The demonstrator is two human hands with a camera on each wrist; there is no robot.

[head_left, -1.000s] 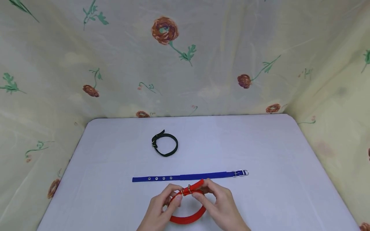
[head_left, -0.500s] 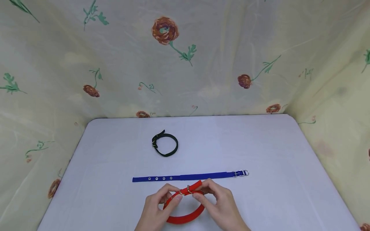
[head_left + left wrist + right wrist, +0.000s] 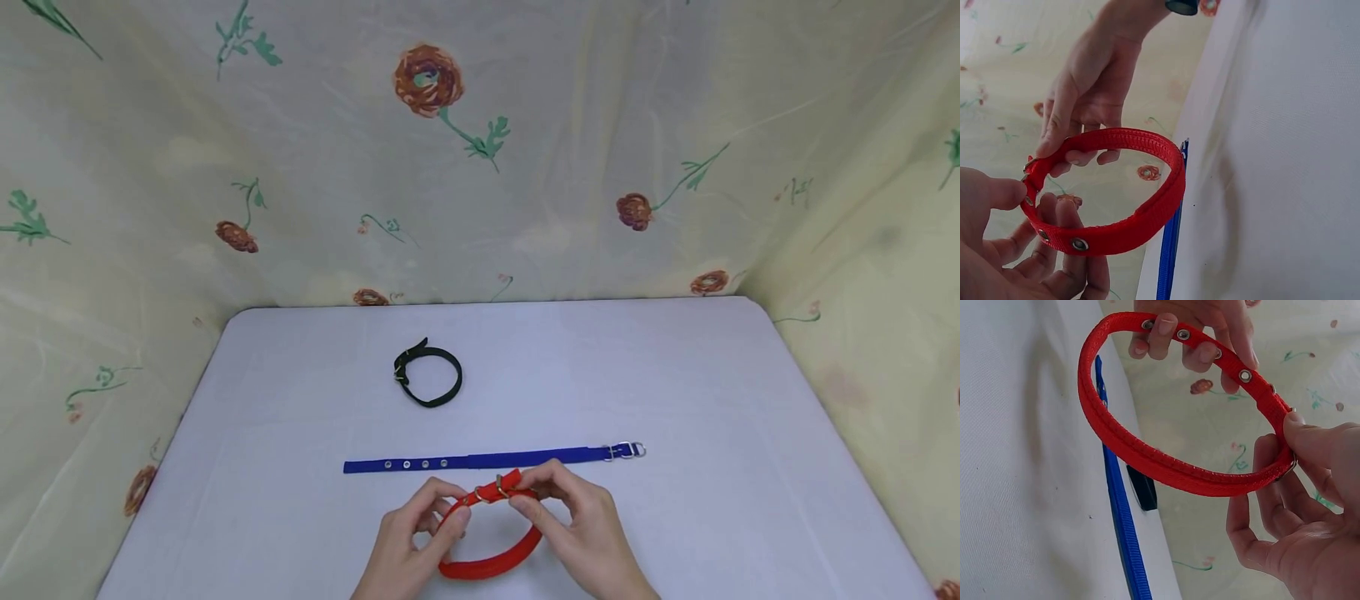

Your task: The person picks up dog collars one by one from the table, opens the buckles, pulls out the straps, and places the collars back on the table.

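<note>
A red collar, closed into a loop, is held up by both hands near the front of the table. My left hand pinches its eyeleted strap left of the metal buckle. On the other side, my right hand pinches the collar by the buckle and the strap's free end. In the left wrist view, metal eyelets show in the strap near the left fingers. The right wrist view has the right thumb pressing on the red band beside the metal fitting.
Just beyond the hands a blue collar lies stretched flat, eyelets at left, buckle at right. Farther back a black collar rests buckled in a ring. Flower-patterned cloth walls the white table at the back and sides.
The red loop shifted slightly left, then back to the right. My right hand has moved a little right, its fingers now nearer the strap's free end. The other collars stayed put.
</note>
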